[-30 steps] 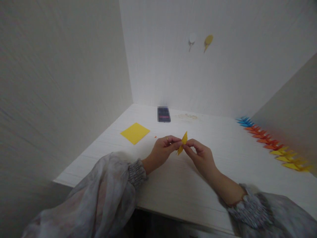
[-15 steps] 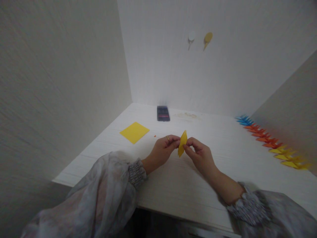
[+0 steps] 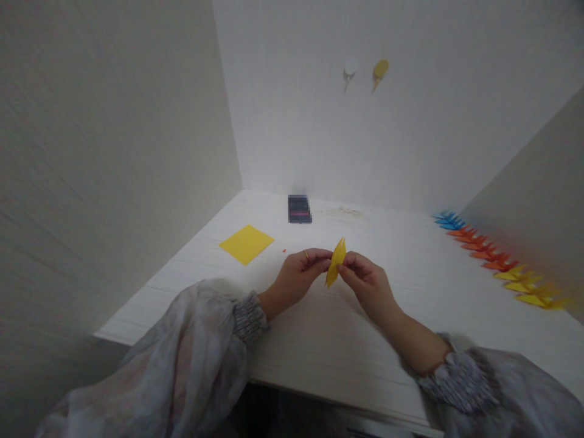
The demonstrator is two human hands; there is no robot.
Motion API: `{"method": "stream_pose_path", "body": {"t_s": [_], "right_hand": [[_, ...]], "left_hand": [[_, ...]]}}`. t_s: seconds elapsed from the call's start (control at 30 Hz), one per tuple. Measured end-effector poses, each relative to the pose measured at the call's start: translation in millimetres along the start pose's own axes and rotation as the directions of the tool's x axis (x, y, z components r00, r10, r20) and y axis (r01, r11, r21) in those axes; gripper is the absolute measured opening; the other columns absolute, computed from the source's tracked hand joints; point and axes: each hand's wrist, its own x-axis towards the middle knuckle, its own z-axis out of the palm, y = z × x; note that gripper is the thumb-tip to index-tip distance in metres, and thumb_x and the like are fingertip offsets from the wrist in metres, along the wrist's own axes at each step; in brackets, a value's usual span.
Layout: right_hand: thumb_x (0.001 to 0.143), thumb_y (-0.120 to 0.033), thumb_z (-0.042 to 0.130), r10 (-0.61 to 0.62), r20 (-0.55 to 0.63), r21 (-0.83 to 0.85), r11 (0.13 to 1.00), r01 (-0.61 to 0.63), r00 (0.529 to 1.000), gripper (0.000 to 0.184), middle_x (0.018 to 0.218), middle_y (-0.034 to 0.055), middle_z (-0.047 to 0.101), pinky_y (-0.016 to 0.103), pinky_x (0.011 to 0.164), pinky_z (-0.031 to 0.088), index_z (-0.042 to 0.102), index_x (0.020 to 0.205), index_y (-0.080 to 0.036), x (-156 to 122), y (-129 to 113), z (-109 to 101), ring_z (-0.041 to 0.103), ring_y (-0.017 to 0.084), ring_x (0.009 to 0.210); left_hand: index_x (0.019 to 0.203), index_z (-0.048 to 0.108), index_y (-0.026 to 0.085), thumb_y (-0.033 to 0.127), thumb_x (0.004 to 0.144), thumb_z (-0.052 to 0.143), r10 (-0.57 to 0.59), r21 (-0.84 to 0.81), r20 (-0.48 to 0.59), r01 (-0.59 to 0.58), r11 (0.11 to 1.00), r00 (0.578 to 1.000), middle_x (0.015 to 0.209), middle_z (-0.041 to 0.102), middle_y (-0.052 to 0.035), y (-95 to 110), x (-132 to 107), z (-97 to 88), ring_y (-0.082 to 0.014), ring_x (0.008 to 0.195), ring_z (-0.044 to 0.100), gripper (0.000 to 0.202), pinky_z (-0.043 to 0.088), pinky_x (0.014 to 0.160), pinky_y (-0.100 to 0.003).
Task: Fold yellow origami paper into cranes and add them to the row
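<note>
A narrow piece of folded yellow origami paper (image 3: 336,265) stands tilted between my two hands, its points at top and bottom. My left hand (image 3: 303,275) pinches it from the left side, with the thumb and fingers closed. From the right, my right hand (image 3: 369,285) grips the same paper between thumb and fingertips. To the left of my hands lies a flat yellow paper square (image 3: 247,244). A tiny orange-red scrap (image 3: 284,250) rests between that square and my left hand.
Along the right wall runs a row of folded paper pieces: blue (image 3: 449,220), orange-red (image 3: 483,248) and yellow (image 3: 529,287). A dark blurred object (image 3: 299,209) sits at the back wall. White (image 3: 350,70) and yellow (image 3: 380,69) hooks hang on that wall.
The folded paper has tilted a little and its top points now stand slightly apart. Both hands keep their pinch on it, with small finger shifts. The view has moved slightly.
</note>
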Motion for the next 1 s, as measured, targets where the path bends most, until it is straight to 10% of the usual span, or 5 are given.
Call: {"method": "stream_pose_path", "body": {"t_s": [1.0], "right_hand": [[0.075,-0.026,0.055,-0.045,0.042,-0.241,0.969,0.053,0.998,0.010,0.065,0.0007,0.057,0.028,0.062,0.042,0.060,0.068,-0.020,2.5,-8.3,-1.9,0.053,0.015,0.064]], "left_hand": [[0.089,0.061,0.014,0.027,0.069,0.061,0.007,0.046,0.034,-0.008,0.999,0.999,0.082,0.065,-0.0044,-7.2,0.8,-4.2,-0.0147,0.077,0.060,0.023,0.046,0.075,-0.029]]}}
